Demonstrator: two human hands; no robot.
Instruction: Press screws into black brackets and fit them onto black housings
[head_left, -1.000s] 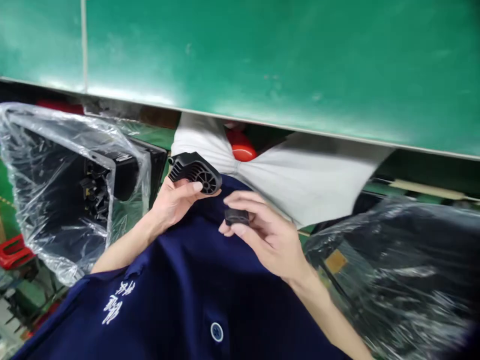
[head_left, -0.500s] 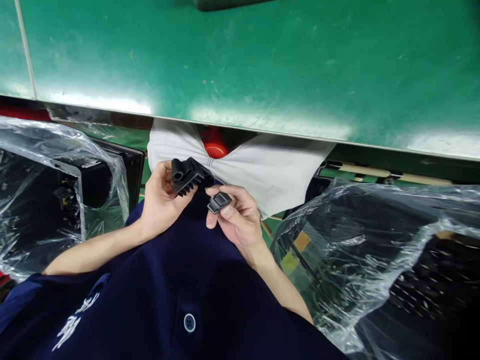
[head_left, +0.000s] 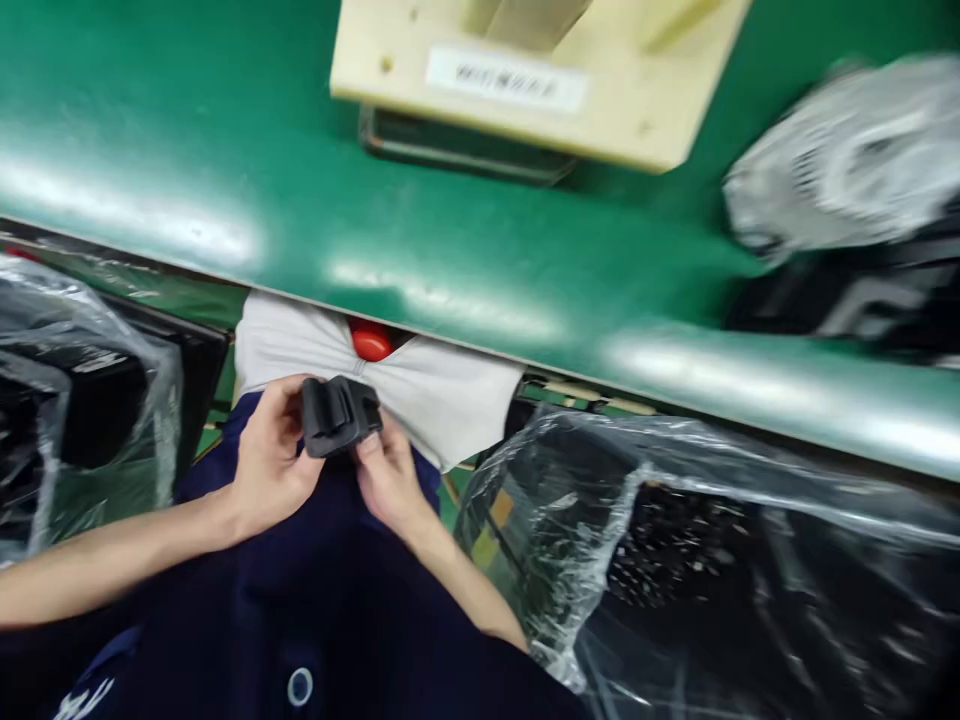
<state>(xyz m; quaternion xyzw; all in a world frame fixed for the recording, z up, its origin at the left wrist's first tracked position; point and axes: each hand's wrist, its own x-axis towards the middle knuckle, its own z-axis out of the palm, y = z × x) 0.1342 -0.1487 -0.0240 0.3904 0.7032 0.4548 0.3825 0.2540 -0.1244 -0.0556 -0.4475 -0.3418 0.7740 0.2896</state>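
Over my lap, my left hand is closed around a black plastic part with a rounded, ribbed body. My right hand pinches the right end of it, where a smaller black plastic piece sits against the larger one. Whether the two pieces are locked together or only touching, I cannot tell. The fingertips behind the parts are hidden.
A green worktable spans the view ahead. On it are a cream fixture board with a label and a grey-white bag at right. Plastic-lined bins stand at left and right, the right one holding small black parts.
My hands have come together, and the small piece in my right hand now meets the larger part. The view has shifted right, bringing the fixture board and bag into sight.
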